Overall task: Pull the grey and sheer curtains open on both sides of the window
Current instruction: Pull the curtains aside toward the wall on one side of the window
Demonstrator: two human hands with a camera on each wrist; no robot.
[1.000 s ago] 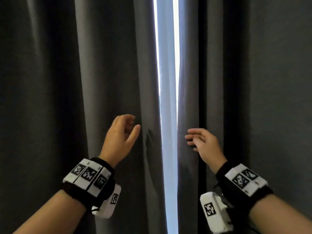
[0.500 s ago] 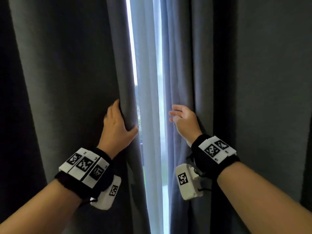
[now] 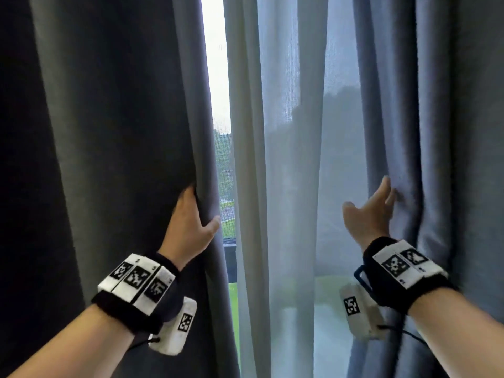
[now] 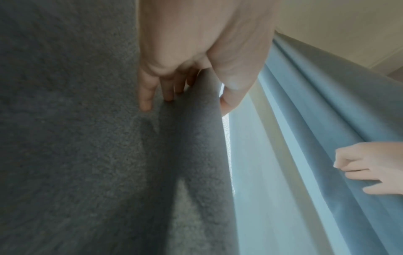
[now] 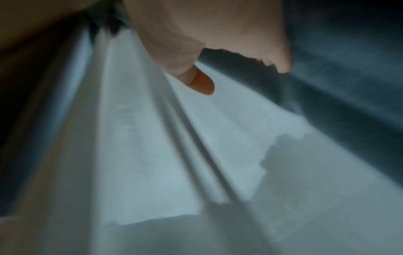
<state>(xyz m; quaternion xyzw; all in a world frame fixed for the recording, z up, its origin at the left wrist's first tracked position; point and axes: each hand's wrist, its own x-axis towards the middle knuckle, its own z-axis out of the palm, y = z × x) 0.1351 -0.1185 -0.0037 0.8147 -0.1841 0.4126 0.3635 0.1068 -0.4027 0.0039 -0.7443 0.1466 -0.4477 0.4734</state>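
My left hand (image 3: pixel 203 205) (image 4: pixel 187 103) grips the inner edge of the left grey curtain (image 3: pixel 122 132) (image 4: pixel 65 138), fingers tucked behind the fold and thumb in front. My right hand (image 3: pixel 366 197) (image 5: pixel 244 77) presses with straight fingers into the inner edge of the right grey curtain (image 3: pixel 436 132) (image 5: pixel 348 86), thumb spread clear of the cloth. It also shows in the left wrist view as the right hand (image 4: pixel 368 172) against the right grey curtain (image 4: pixel 327 103). Between the grey panels hangs the sheer curtain (image 3: pixel 286 159) (image 4: pixel 250 155) (image 5: pixel 152 138), covering most of the gap.
A narrow strip of bare window (image 3: pixel 218 77) shows between the left grey curtain and the sheer, with trees and lawn (image 3: pixel 226 170) outside. A pale wall or ceiling (image 4: pixel 348 25) is above the curtains.
The gap between the grey curtains has widened a lot. My right hand has moved far to the right with its curtain edge; my left hand keeps its grip on the left edge.
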